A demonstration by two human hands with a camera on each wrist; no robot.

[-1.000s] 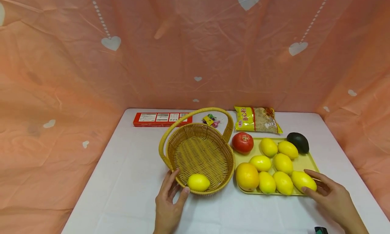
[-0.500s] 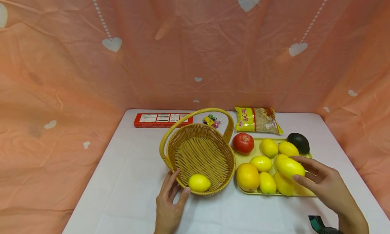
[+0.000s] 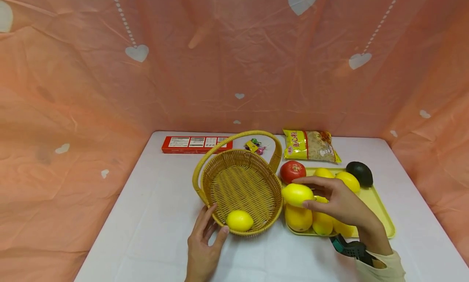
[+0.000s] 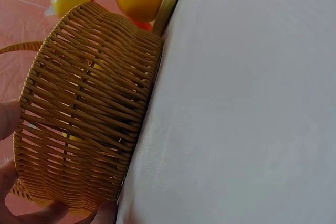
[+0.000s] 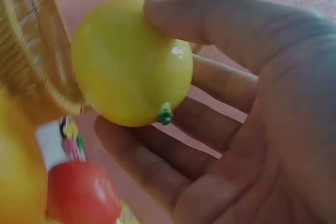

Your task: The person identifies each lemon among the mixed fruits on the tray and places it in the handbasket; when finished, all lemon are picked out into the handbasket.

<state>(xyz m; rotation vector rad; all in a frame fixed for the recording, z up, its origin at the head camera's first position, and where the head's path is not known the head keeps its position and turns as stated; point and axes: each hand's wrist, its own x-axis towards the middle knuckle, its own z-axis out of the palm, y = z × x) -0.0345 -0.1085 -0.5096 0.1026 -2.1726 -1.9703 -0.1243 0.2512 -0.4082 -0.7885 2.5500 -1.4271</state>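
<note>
My right hand holds a lemon between thumb and fingers, raised above the left part of the yellow tray and close to the wicker basket's right rim. The right wrist view shows this lemon with a small green stem end. My left hand holds the near left side of the wicker basket, thumb at the rim and fingers along the outer wall. Another lemon lies inside the basket at the near edge. On the tray, an orange and several lemons are partly hidden by my right hand.
A red tomato-like fruit sits at the tray's far left corner, a dark avocado at its far right. Behind stand a yellow food packet, small wrapped sweets and a red box. The basket's tall handle arches over it.
The right hand has lifted a lemon from the tray's near right corner and carried it left toward the basket. The left hand stays at the basket.
</note>
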